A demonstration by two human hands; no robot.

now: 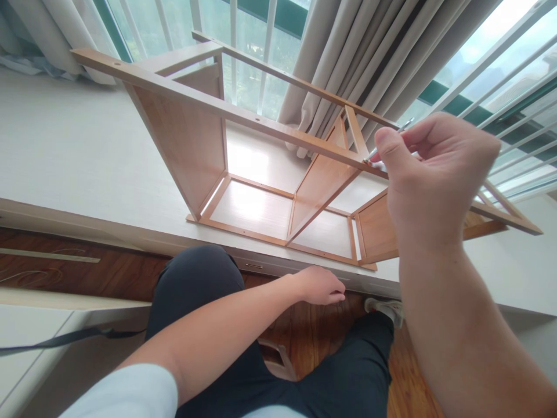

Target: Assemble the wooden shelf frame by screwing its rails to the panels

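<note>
Right hand (pixel 430 180) pinched shut on a thin metal tool (pixel 394 136) at the wooden shelf frame's (pixel 191 133) upper rail, compartments bare, left hand (pixel 319 285) loosely curled, holding nothing, by the platform's (pixel 87 168) front edge below.

The right hand (pixel 435 174) hides most of a thin metal tool (pixel 404 125), and the left hand's (pixel 319 285) fingertips curl out of sight.

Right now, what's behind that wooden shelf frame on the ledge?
Behind the wooden shelf frame hang grey curtains before a barred window. The right hand, holding a thin metal tool, covers the frame's right end.
</note>
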